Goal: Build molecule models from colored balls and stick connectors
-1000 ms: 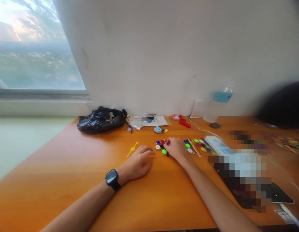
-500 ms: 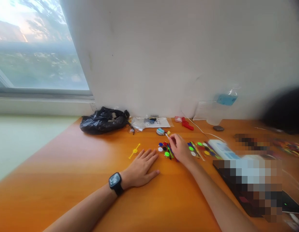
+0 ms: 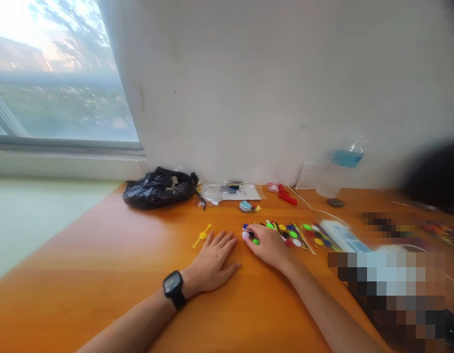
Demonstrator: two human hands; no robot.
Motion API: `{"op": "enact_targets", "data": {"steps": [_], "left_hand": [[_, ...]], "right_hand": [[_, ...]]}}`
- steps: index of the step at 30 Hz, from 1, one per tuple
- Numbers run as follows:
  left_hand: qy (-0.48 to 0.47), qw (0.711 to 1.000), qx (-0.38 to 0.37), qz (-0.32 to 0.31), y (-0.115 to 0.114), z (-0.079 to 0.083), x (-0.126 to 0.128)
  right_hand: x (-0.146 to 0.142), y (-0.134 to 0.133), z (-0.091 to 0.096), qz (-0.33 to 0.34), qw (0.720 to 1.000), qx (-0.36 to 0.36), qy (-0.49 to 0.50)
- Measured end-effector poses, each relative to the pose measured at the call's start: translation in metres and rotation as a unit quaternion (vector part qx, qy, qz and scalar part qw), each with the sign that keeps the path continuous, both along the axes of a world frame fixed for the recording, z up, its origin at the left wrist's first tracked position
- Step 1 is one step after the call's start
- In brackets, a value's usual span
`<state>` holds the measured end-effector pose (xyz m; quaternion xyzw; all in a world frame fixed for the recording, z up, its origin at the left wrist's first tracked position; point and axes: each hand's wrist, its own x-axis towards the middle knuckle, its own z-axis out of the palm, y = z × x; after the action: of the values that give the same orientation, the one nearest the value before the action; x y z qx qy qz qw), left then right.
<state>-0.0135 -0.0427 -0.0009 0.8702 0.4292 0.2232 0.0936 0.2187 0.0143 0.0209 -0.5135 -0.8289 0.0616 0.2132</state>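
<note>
My left hand (image 3: 213, 262) lies flat on the wooden table (image 3: 175, 323), fingers spread, holding nothing. Just beyond its fingertips is a yellow arrow-shaped stick with a round disc (image 3: 202, 236) at its middle. My right hand (image 3: 267, 244) is pinched over the left end of a row of coloured discs and sticks. A thin white arrow stick (image 3: 246, 230) shows at its fingertips, mostly covered by the fingers. Right beside the thumb is a white disc (image 3: 245, 236), and a green disc (image 3: 256, 241) peeks out below the hand.
Several more discs (image 3: 293, 235) and sticks run rightward to a pale blue-white box (image 3: 344, 235). At the back lie a black plastic bag (image 3: 158, 189), clear packets (image 3: 214, 192), a small round tin (image 3: 245, 206) and a red object (image 3: 286, 196). A bottle (image 3: 329, 181) stands near the wall.
My right hand has come down and slightly left, from above the discs to the white disc, with the white stick still in its fingers. My left hand stays flat; the view has shifted slightly.
</note>
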Motion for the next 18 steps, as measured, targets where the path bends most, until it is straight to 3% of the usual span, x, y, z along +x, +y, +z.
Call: {"op": "enact_targets", "data": {"steps": [6, 9, 13, 18], "left_hand": [[-0.107, 0.993, -0.025, -0.048, 0.004, 0.000, -0.001], [-0.168, 0.983, -0.067, -0.033, 0.005, -0.006, -0.001], [-0.298, 0.940, -0.166, 0.016, 0.008, -0.004, 0.001], [-0.393, 0.880, -0.266, -0.009, 0.009, 0.014, 0.008]], "right_hand": [[-0.003, -0.001, 0.001, -0.002, 1.000, -0.012, -0.011], [-0.003, -0.004, 0.005, -0.010, 1.000, -0.021, 0.013], [-0.006, -0.009, 0.008, 0.015, 0.996, -0.009, 0.090], [-0.018, -0.022, 0.004, 0.085, 0.986, -0.006, 0.140]]}}
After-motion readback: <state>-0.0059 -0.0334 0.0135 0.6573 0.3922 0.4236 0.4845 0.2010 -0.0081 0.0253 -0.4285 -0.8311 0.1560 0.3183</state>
